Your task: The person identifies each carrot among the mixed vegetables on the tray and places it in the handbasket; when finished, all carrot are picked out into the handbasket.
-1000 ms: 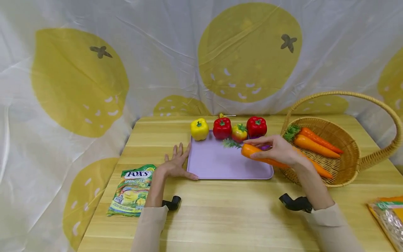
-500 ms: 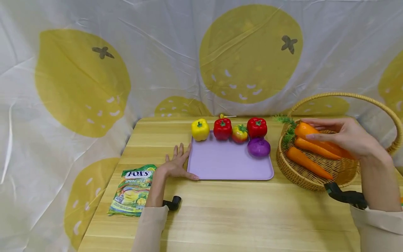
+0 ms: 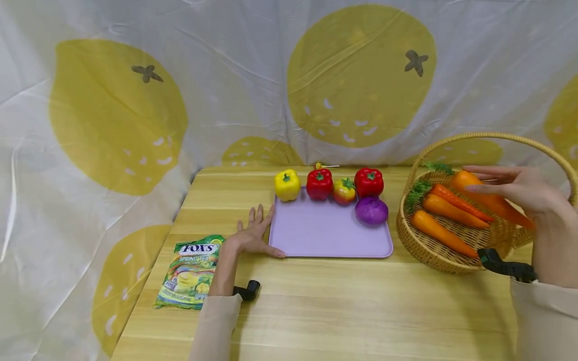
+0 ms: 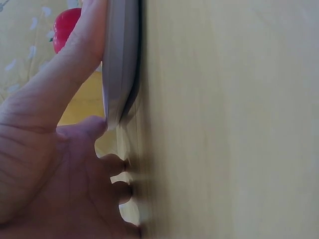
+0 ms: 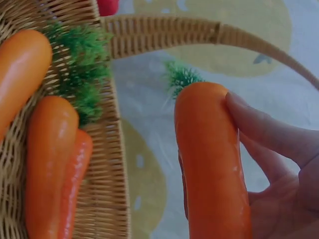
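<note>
My right hand point(image 3: 530, 190) pinches an orange carrot point(image 3: 489, 200) with a green leafy top, between thumb and fingers. It hangs tilted above the wicker basket point(image 3: 411, 245); in the right wrist view the carrot point(image 5: 212, 159) appears beside the basket's rim. Inside the basket lie several carrots, among them a plain orange carrot point(image 3: 444, 235) and a thinner, redder one point(image 3: 460, 202). With fingers spread, my left hand point(image 3: 252, 238) rests at the left edge of a lilac tray point(image 3: 325, 238); its thumb point(image 4: 65, 74) touches the tray's side.
Along the tray's back stand a yellow bell pepper point(image 3: 287, 185), two red bell peppers point(image 3: 319, 184) and a small red-yellow fruit point(image 3: 344, 191). A purple onion point(image 3: 372, 210) sits at the tray's right. A FOX'S sweets packet point(image 3: 189, 273) lies left. The basket's handle point(image 3: 492, 135) arches up.
The right hand has carried the carrot rightward from over the tray to above the basket, uncovering the onion. Over the last half second it shifted slightly farther right. The left hand stayed put.
</note>
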Available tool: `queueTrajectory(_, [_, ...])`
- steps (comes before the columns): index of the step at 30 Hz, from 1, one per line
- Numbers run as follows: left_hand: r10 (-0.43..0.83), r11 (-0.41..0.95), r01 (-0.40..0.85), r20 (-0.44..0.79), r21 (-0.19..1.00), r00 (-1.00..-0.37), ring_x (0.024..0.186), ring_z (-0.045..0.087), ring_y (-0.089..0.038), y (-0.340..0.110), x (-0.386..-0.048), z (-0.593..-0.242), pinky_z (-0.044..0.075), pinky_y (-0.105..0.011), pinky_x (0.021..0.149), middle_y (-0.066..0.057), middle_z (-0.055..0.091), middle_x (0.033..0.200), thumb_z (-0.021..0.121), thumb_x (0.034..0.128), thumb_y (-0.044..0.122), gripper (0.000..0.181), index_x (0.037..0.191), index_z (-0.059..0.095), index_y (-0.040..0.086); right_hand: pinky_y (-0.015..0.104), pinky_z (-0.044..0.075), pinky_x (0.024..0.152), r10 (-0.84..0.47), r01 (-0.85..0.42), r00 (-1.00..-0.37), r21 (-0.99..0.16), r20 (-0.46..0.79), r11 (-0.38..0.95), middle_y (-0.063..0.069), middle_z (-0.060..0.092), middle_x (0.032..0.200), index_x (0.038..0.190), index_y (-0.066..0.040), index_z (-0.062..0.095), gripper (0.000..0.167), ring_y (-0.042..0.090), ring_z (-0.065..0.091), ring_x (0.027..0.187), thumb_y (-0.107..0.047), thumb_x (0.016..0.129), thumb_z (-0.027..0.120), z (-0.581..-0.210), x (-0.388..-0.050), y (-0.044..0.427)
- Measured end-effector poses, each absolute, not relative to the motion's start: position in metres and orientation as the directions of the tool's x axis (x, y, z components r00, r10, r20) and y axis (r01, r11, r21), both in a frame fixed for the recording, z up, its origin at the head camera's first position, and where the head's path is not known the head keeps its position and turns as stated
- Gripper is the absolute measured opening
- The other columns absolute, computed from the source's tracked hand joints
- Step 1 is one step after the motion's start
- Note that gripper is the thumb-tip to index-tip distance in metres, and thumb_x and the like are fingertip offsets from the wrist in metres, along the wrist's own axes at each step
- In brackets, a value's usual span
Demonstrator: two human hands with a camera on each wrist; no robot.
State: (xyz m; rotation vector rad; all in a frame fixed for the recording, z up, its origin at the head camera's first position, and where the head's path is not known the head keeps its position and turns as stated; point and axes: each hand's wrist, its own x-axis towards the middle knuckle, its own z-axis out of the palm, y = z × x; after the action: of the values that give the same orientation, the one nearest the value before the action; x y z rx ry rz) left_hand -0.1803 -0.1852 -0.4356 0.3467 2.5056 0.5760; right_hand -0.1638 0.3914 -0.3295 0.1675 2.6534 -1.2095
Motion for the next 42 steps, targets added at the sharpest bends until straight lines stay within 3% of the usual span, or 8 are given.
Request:
queueTrajectory(5, [0.356, 0.875, 0.125, -0.446, 0.468, -0.821, 0.157, -0.027, -0.04, -0.187, -0.181, -0.437, -0.012, -0.075, 0.121, -0.02, -0.027, 0.17, 0.085, 0.0762, 0.062, 0.137, 0.167, -0.011, 0.024, 0.068, 0.033, 0.114, -0.041, 0.196, -0.955, -0.727, -0.294, 0.658, -0.046, 0.058, 0.098, 0.139, -0.046, 0.062, 0.05, -0.013, 0.054, 0.103, -0.043, 0.092, 0.078, -0.338, -0.176, 0.383])
queueTrajectory(10, [0.354, 0.875, 0.125, -0.442, 0.468, -0.824, 0.158, -0.027, -0.04, -0.187, -0.181, -0.437, -0.012, -0.075, 0.121, -0.019, -0.027, 0.17, 0.085, 0.0759, 0.062, 0.137, 0.167, -0.011, 0.025, 0.068, 0.032, 0.115, -0.124, 0.173, -0.929, -0.708, -0.347, 0.685, -0.041, 0.064, 0.106, 0.141, -0.028, 0.066, 0.051, 0.042, 0.042, 0.144, -0.038, 0.092, 0.079, -0.352, -0.186, 0.378])
queueTrajectory(13, [0.355, 0.875, 0.126, -0.443, 0.468, -0.823, 0.157, -0.027, -0.04, -0.187, -0.181, -0.438, -0.012, -0.075, 0.121, -0.019, -0.027, 0.17, 0.085, 0.0759, 0.062, 0.137, 0.167, -0.011, 0.025, 0.075, 0.029, 0.112, -0.177, 0.139, -0.915, -0.696, -0.361, 0.704, -0.037, 0.066, 0.113, 0.144, -0.016, 0.063, 0.058, 0.052, 0.035, 0.146, -0.036, 0.091, 0.08, -0.36, -0.191, 0.378])
queueTrajectory(17, [0.354, 0.876, 0.127, -0.441, 0.466, -0.824, 0.157, -0.027, -0.039, -0.187, -0.182, -0.438, -0.013, -0.075, 0.121, -0.018, -0.027, 0.17, 0.085, 0.0761, 0.062, 0.137, 0.167, -0.011, 0.025, 0.067, 0.037, 0.113, -0.201, 0.108, -0.914, -0.687, -0.353, 0.718, -0.02, 0.068, 0.13, 0.141, -0.014, 0.066, 0.058, 0.017, 0.057, 0.133, -0.032, 0.088, 0.083, -0.368, -0.196, 0.376])
queueTrajectory(21, [0.359, 0.869, 0.124, -0.439, 0.478, -0.824, 0.157, -0.027, -0.04, -0.187, -0.181, -0.438, -0.013, -0.075, 0.12, -0.019, -0.027, 0.17, 0.085, 0.0758, 0.061, 0.137, 0.167, -0.011, 0.025, 0.034, 0.052, 0.103, -0.217, 0.082, -0.916, -0.688, -0.337, 0.721, -0.006, 0.072, 0.132, 0.136, -0.01, 0.069, 0.056, -0.013, 0.059, 0.106, -0.027, 0.085, 0.086, -0.374, -0.2, 0.372])
queueTrajectory(25, [0.359, 0.868, 0.12, -0.442, 0.483, -0.822, 0.157, -0.027, -0.04, -0.186, -0.18, -0.437, -0.012, -0.075, 0.121, -0.019, -0.027, 0.17, 0.086, 0.0758, 0.061, 0.137, 0.167, -0.011, 0.024, 0.014, 0.052, 0.084, -0.222, 0.075, -0.92, -0.699, -0.324, 0.711, -0.006, 0.077, 0.121, 0.132, -0.003, 0.07, 0.055, -0.014, 0.061, 0.099, -0.021, 0.083, 0.088, -0.377, -0.2, 0.368])
queueTrajectory(31, [0.355, 0.869, 0.116, -0.441, 0.481, -0.824, 0.157, -0.027, -0.04, -0.188, -0.18, -0.438, -0.013, -0.075, 0.12, -0.018, -0.028, 0.17, 0.086, 0.0755, 0.062, 0.138, 0.167, -0.011, 0.026, 0.017, 0.055, 0.08, -0.239, 0.032, -0.918, -0.659, -0.318, 0.751, 0.021, 0.068, 0.135, 0.131, -0.002, 0.071, 0.054, -0.015, 0.059, 0.098, -0.02, 0.083, 0.088, -0.381, -0.201, 0.363])
queueTrajectory(42, [0.358, 0.867, 0.12, -0.437, 0.483, -0.825, 0.157, -0.028, -0.039, -0.187, -0.18, -0.437, -0.013, -0.075, 0.12, -0.017, -0.028, 0.17, 0.086, 0.0757, 0.061, 0.136, 0.167, -0.01, 0.026, 0.024, 0.061, 0.077, -0.264, 0.102, -0.882, -0.705, -0.391, 0.702, 0.018, 0.076, 0.12, 0.136, 0.003, 0.065, 0.059, 0.0, 0.073, 0.088, -0.018, 0.085, 0.086, -0.397, -0.205, 0.358])
